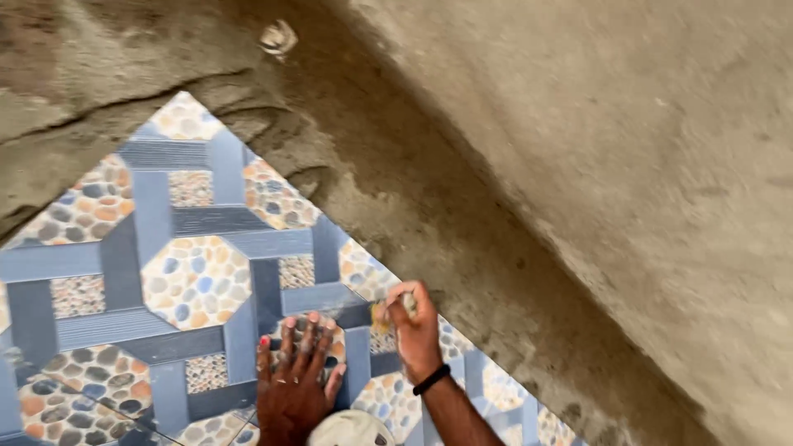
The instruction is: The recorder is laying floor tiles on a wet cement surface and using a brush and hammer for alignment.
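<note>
My left hand (291, 381) presses flat on the patterned tile (190, 281); my right hand (415, 329), fisted around a small tool (406, 302), could chip the tile's edge beside its knuckles.

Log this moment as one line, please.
left hand: flat on patterned tile | right hand: gripping small tool near tile edge | beside: wet mortar bed

No pkgs, labels, signs or screens in view
</note>
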